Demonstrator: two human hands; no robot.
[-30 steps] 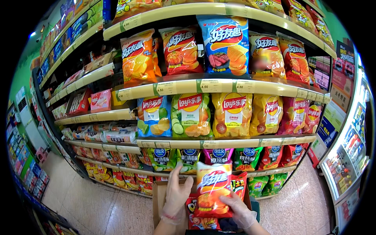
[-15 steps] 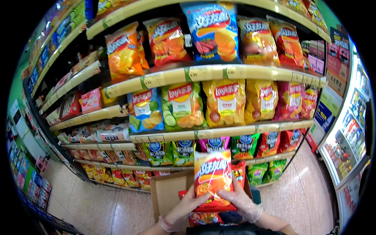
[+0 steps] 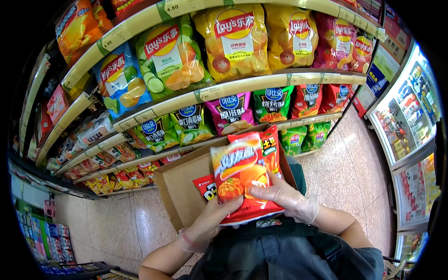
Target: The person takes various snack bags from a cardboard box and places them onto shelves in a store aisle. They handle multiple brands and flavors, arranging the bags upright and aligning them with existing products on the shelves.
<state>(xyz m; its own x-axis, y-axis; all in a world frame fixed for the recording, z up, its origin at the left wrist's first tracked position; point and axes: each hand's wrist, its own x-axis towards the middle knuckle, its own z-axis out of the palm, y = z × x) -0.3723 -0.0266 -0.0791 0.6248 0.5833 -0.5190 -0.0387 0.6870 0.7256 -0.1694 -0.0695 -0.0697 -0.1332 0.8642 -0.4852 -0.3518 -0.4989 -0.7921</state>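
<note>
A red, orange and white bag of potato chips is held between my two hands, close in front of my body. My left hand grips its lower left side, thumb on the front. On the lower right side, my right hand grips it with the thumb across the front. Both hands wear thin clear plastic gloves. Behind the bag is an open cardboard box. A red snack bag sticks up in it on the right, and part of another red packet shows at the left.
Ahead, a curved shelf rack carries rows of chip bags, with yellow bags on an upper level and green bags low at the right. A lit glass-door fridge stands to the right. Pale tiled floor lies around the box.
The view has tipped downward, so the shelves sit higher in the picture and more of my body shows. Both hands still hold the chip bag, which now sits lower against the shelves.
</note>
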